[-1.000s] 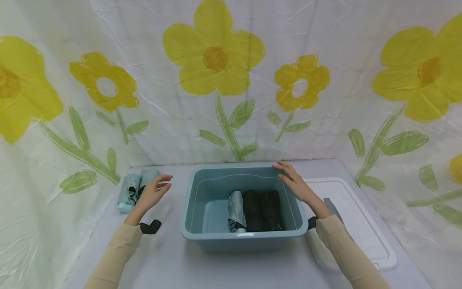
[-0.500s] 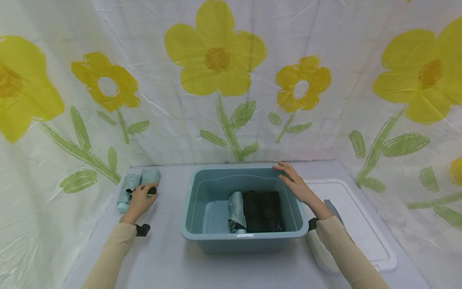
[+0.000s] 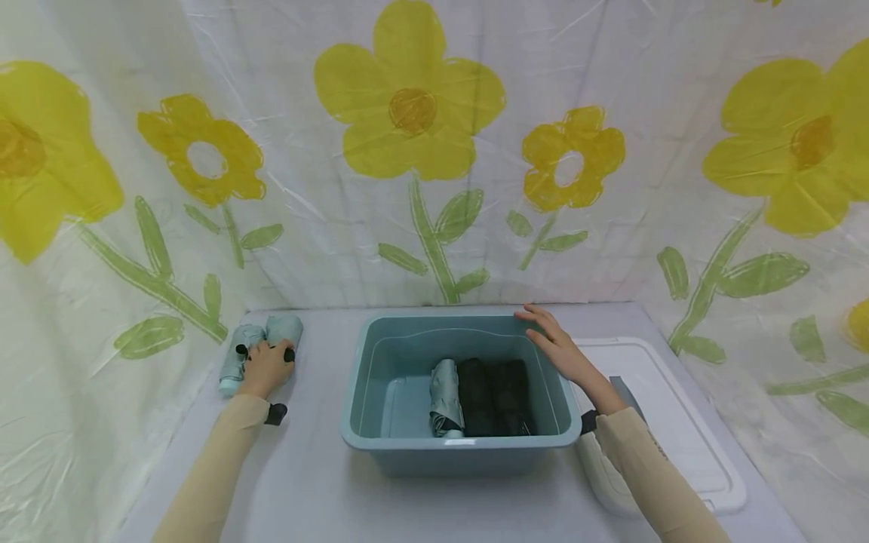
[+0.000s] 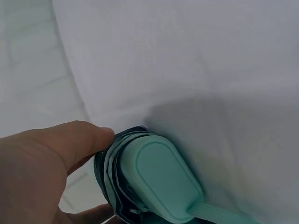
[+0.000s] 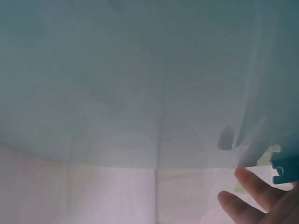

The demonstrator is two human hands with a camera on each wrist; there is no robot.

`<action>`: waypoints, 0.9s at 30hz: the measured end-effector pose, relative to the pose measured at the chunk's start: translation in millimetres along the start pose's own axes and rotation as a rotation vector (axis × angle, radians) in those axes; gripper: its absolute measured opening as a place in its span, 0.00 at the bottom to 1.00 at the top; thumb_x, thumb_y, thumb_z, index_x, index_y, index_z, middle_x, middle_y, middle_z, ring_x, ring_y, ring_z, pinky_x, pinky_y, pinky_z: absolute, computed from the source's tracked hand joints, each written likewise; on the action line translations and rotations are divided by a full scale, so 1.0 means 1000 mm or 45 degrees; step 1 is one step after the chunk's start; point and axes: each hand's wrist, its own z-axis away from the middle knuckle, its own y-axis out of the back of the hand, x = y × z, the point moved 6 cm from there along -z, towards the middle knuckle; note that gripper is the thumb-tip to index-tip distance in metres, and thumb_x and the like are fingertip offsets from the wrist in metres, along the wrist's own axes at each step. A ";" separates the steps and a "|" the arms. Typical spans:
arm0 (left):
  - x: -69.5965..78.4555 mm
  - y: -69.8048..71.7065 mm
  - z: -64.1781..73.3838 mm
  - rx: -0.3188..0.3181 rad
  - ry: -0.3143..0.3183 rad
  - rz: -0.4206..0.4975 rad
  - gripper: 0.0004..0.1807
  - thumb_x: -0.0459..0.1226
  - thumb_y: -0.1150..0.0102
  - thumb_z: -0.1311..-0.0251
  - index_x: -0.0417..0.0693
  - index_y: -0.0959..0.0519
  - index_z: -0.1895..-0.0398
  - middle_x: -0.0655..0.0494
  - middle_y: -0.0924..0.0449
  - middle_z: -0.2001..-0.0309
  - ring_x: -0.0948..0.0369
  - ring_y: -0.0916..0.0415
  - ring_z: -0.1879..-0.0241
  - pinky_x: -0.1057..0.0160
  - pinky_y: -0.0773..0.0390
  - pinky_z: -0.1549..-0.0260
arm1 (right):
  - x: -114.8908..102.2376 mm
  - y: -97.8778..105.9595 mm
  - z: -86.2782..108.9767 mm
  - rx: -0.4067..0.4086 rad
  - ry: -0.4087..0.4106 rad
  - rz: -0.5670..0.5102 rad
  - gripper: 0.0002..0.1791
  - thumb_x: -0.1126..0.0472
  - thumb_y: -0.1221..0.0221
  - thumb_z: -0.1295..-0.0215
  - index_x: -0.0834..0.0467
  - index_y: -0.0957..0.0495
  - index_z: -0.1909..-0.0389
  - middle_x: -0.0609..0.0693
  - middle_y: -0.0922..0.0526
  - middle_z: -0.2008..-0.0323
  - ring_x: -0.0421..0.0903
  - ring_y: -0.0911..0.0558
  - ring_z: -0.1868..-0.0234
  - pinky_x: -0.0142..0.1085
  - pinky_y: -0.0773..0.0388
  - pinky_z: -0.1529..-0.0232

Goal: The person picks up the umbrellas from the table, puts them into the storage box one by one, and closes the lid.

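Note:
At the back left of the table lie two light teal folded umbrellas side by side. My left hand point(image 3: 267, 368) grips the right-hand folded umbrella point(image 3: 284, 328), covering its near part. In the left wrist view, thumb and fingers curl round its rolled fabric, beside the mint handle end point(image 4: 163, 179) with a strap. The left-hand folded umbrella point(image 3: 234, 369) lies right against that hand. My right hand point(image 3: 558, 348) is at the back right rim of a blue-grey plastic bin point(image 3: 458, 458), fingers loosely extended. Inside the bin lie one teal umbrella point(image 3: 445, 392) and two black rolled umbrellas point(image 3: 477, 396).
To the right of the bin, partly under my right forearm, lies a white lid point(image 3: 686, 430) with a grey handle point(image 3: 626, 396). A white curtain point(image 3: 305, 249) with yellow flowers rises behind the table point(image 3: 312, 483) and along both sides.
My left hand has moved left from above the table to the right-hand teal umbrella and closed round it. My right hand stays at the bin's rim.

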 end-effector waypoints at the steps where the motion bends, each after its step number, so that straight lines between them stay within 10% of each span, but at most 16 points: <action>1: 0.001 0.000 -0.002 -0.005 0.009 -0.007 0.18 0.35 0.52 0.41 0.38 0.31 0.48 0.21 0.40 0.53 0.30 0.43 0.52 0.32 0.37 0.60 | 0.001 0.000 0.000 -0.001 -0.001 0.000 0.21 0.69 0.59 0.28 0.69 0.40 0.36 0.66 0.51 0.32 0.66 0.52 0.31 0.66 0.51 0.40; 13: 0.008 0.001 -0.030 -0.150 0.010 -0.285 0.19 0.35 0.51 0.39 0.39 0.35 0.46 0.14 0.38 0.56 0.22 0.37 0.57 0.28 0.41 0.55 | 0.040 -0.003 -0.011 0.014 0.028 0.007 0.22 0.61 0.58 0.27 0.59 0.38 0.35 0.59 0.50 0.30 0.60 0.52 0.30 0.65 0.51 0.39; 27: -0.002 -0.005 -0.044 -0.271 0.082 -0.085 0.23 0.36 0.48 0.43 0.41 0.34 0.43 0.14 0.49 0.50 0.23 0.41 0.54 0.31 0.37 0.56 | 0.045 -0.003 -0.010 0.010 0.016 -0.033 0.21 0.63 0.59 0.27 0.59 0.39 0.34 0.60 0.51 0.30 0.60 0.53 0.29 0.65 0.49 0.40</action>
